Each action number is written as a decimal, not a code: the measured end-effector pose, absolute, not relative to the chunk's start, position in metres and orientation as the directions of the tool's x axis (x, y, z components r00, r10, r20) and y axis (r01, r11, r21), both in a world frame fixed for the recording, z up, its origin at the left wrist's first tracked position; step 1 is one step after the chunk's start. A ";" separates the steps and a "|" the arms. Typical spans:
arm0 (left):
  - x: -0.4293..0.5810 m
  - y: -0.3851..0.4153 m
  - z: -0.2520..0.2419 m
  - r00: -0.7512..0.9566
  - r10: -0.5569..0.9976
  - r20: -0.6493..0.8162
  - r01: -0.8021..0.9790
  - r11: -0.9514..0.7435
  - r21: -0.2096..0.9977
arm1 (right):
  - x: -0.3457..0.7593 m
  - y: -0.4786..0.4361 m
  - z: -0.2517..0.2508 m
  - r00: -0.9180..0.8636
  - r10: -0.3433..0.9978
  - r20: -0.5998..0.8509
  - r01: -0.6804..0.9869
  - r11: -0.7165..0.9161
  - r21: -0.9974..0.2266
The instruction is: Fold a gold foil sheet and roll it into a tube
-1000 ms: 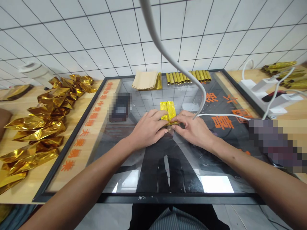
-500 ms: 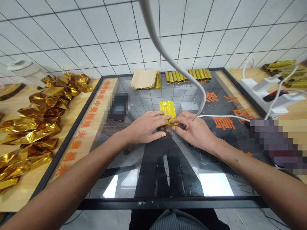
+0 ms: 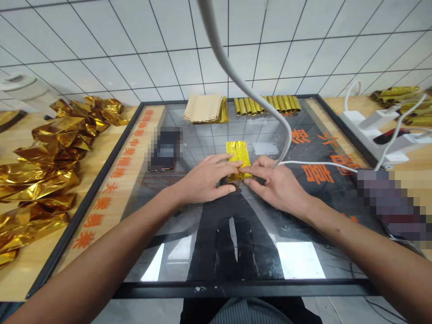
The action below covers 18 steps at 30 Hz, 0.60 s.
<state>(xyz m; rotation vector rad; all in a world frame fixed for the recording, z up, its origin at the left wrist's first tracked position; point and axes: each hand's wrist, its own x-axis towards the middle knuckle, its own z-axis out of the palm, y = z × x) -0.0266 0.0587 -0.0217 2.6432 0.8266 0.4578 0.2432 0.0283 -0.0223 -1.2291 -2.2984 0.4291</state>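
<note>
A small sheet of gold foil paper (image 3: 238,153) lies flat on the glass tabletop, its near edge partly hidden by fingers. My left hand (image 3: 207,177) rests on its left side, palm down, fingers stretched out across the paper and the thumb apart. From the right, my right hand (image 3: 275,180) pinches the near edge between thumb and index finger. A stack of brown-backed gold paper (image 3: 204,108) lies at the far edge. Beside that stack, a row of rolled gold paper tubes (image 3: 266,105) is lined up.
Crumpled gold foil (image 3: 50,166) covers the wood on the left. A phone (image 3: 165,150) lies on the glass. A white cable (image 3: 236,81) hangs in front of my right hand. To the right are a power strip (image 3: 362,135) and more gold rolls (image 3: 394,94).
The view has shifted slightly. My right index finger now reaches a little further left across the near edge of the gold paper. My left hand stays nearly in place.
</note>
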 end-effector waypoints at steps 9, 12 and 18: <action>-0.023 0.056 -0.018 0.767 0.609 0.202 0.497 -0.763 0.413 | 0.240 0.027 -0.011 -0.564 0.791 0.236 0.721 0.611 -0.325; -0.024 0.057 -0.019 0.768 0.605 0.208 0.494 -0.767 0.409 | 0.240 0.026 -0.011 -0.560 0.792 0.244 0.729 0.611 -0.308; -0.025 0.054 -0.020 0.742 0.596 0.305 0.490 -0.794 0.360 | 0.242 0.028 -0.014 -0.566 0.785 0.251 0.706 0.619 -0.344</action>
